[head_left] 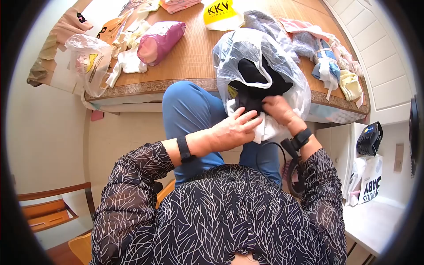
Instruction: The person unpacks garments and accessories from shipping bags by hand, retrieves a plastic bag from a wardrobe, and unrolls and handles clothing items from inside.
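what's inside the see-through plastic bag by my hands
The see-through plastic bag holds what looks like black fabric, with a small yellow patch showing at its lower left. Whatever lies deeper is covered by the fabric and cannot be seen.

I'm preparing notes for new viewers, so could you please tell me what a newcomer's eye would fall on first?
Probably the translucent plastic bag right of centre, with black contents showing and the left hand and right hand at its near side. Next might come the bright yellow KKV bag at top centre, then the purple package to its left.
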Tool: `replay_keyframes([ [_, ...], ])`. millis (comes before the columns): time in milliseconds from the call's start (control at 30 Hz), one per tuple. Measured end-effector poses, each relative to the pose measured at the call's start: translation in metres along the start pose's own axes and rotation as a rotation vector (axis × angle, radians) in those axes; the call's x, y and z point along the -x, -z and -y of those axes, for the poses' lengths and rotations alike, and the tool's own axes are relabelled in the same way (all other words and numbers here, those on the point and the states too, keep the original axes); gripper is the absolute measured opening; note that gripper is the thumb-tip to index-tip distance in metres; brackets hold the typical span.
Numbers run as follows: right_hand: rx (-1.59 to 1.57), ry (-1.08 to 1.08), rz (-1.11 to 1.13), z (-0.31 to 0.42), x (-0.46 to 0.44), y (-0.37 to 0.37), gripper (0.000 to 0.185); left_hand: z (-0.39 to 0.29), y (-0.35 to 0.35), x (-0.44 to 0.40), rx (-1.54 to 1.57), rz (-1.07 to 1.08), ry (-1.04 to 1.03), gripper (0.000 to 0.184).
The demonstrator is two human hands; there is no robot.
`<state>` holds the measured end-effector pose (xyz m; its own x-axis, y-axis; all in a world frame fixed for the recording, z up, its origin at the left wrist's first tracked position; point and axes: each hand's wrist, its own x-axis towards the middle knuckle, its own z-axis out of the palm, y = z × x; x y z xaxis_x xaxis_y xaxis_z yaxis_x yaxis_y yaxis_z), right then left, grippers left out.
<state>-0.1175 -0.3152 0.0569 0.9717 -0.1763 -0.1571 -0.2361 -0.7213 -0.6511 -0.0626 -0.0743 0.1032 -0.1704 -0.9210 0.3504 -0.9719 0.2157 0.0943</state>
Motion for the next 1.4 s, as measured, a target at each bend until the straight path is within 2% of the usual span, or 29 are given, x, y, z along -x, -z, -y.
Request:
replay_keyframes([
  [33,-0.202,-0.031,-0.134,-0.006,-0.002,0.005,0.025,0.003,-0.001,0.003,0.005,-0.024,0.039,0.018],
  [100,-0.451,-0.144,-0.242,-0.024,-0.013,0.024,0.026,0.012,-0.001,0.005,0.015,-0.074,0.120,0.020],
  [167,-0.725,-0.207,-0.301,-0.017,-0.008,0.042,0.020,0.016,0.014,0.003,0.106,-0.011,0.201,0.035],
  [200,-0.752,-0.278,-0.431,-0.002,-0.001,0.051,0.019,0.018,0.017,0.004,0.157,0.016,0.233,0.040],
  [233,-0.840,-0.277,-0.469,-0.001,0.003,0.059,0.016,0.019,0.019,0.006,0.209,0.043,0.266,0.045],
  [267,-0.909,-0.275,-0.455,-0.007,0.003,0.064,0.016,0.021,0.016,0.009,0.149,0.033,0.275,0.057],
  [400,-1.313,-0.248,-0.514,-0.029,-0.003,0.070,0.020,0.025,0.018,0.011,0.179,0.191,0.302,0.049],
  [500,-1.407,-0.266,-0.466,-0.038,0.001,0.078,0.024,0.025,0.016,0.009,0.150,0.222,0.257,0.042],
  [567,-1.317,-0.272,-0.431,-0.038,0.007,0.080,0.025,0.026,0.015,0.007,0.155,0.249,0.250,0.038],
  [700,-1.340,-0.231,-0.425,-0.029,0.014,0.081,0.026,0.031,0.015,0.005,0.188,0.200,0.241,0.036],
  [767,-1.481,-0.140,-0.370,-0.023,0.018,0.087,0.027,0.034,0.015,0.005,0.215,0.184,0.265,0.033],
  [867,-1.525,-0.095,-0.310,-0.025,0.017,0.092,0.028,0.046,0.006,0.003,0.262,0.072,0.339,0.035],
  [967,-1.547,-0.066,-0.184,-0.008,0.023,0.093,0.029,0.062,-0.005,-0.004,0.352,-0.061,0.409,0.040],
  [1000,-1.572,-0.063,-0.167,0.006,0.026,0.094,0.030,0.064,0.001,-0.011,0.350,0.003,0.507,0.048],
  [1100,-1.662,0.034,-0.096,0.008,0.023,0.098,0.033,0.060,0.017,-0.038,0.573,-0.078,0.671,0.056],
  [1133,-1.658,0.072,-0.066,0.019,0.024,0.102,0.033,0.056,0.031,-0.049,0.627,-0.033,0.708,0.068],
  [1167,-1.653,0.113,-0.035,0.031,0.024,0.108,0.034,0.052,0.027,-0.055,0.651,-0.166,0.661,0.070],
  [1233,-1.633,0.072,-0.053,0.055,0.024,0.115,0.034,0.052,0.024,-0.070,0.747,-0.130,0.732,0.072],
  [1267,-1.620,0.047,-0.050,0.058,0.023,0.118,0.034,0.053,0.022,-0.075,0.990,-0.169,0.682,0.056],
  [1367,-1.530,0.002,-0.135,0.079,0.021,0.127,0.031,0.063,0.012,-0.079,1.521,-0.216,0.759,0.038],
  [1400,-1.481,0.010,-0.176,0.077,0.021,0.131,0.030,0.056,0.021,-0.080,1.562,-0.332,0.735,0.024],
])
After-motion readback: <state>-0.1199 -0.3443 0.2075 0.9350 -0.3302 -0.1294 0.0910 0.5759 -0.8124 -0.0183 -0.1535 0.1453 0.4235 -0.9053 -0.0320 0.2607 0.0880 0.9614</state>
